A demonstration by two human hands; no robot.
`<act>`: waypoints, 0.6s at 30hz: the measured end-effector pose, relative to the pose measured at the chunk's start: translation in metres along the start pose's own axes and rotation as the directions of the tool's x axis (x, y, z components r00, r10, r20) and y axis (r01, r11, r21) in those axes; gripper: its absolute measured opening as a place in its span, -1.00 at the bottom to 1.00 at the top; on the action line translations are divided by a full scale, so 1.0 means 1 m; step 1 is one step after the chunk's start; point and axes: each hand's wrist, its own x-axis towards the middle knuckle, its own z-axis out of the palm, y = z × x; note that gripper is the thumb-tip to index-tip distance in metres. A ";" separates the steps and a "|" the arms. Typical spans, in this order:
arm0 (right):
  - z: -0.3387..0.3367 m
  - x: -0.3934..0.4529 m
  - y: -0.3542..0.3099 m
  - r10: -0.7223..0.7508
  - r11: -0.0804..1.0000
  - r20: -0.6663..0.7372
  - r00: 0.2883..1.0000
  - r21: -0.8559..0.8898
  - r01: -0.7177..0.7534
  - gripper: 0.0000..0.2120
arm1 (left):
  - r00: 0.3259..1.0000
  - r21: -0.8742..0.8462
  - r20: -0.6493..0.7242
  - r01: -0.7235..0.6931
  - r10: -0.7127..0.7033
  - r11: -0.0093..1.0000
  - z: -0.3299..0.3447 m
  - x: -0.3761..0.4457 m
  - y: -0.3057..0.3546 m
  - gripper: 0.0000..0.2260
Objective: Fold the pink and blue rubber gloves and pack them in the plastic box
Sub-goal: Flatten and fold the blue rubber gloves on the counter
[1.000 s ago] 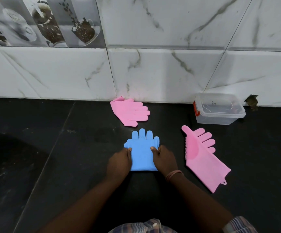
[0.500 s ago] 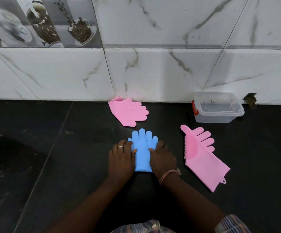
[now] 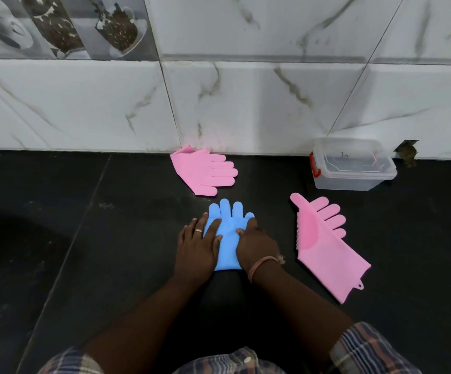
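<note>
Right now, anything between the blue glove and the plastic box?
Head view: only bare black counter lies between the blue glove and the plastic box. The unfolded pink glove sits just below that line.

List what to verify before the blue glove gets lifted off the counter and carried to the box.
1. Both hands on the blue glove: ok, left hand and right hand press it flat.
2. Blue glove folded compact: ok, the cuff end looks doubled under.
3. Plastic box open: not ok, its lid appears to be on.
4. Path to the box free: not ok, the unfolded pink glove lies between.
5. Folded pink glove by the wall staying folded: ok.
</note>
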 end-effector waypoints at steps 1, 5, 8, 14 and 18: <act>0.000 0.001 -0.001 0.016 1.000 0.015 1.000 0.007 -0.017 -0.53 | 1.000 0.008 0.006 0.007 -0.007 1.000 -0.002 0.000 0.002 -0.51; -0.005 0.000 -0.005 0.089 0.994 0.059 0.994 0.056 -0.092 -0.55 | 0.971 -0.061 0.084 0.229 -0.223 0.972 -0.013 -0.002 0.016 -0.38; -0.006 -0.007 -0.007 0.130 0.984 0.006 0.991 0.122 -0.130 -0.51 | 0.831 -0.341 0.219 0.557 -0.512 0.757 -0.028 0.003 0.026 -0.23; -0.018 -0.011 -0.009 0.105 0.961 0.068 0.992 0.248 -0.119 -0.60 | 0.594 -0.631 0.680 0.772 -0.431 0.068 -0.064 0.032 0.008 -0.64; -0.044 -0.008 -0.005 0.053 0.710 0.235 0.971 0.674 -0.202 -0.87 | 0.531 -0.545 0.814 0.839 -0.234 0.007 -0.071 0.032 -0.004 -0.66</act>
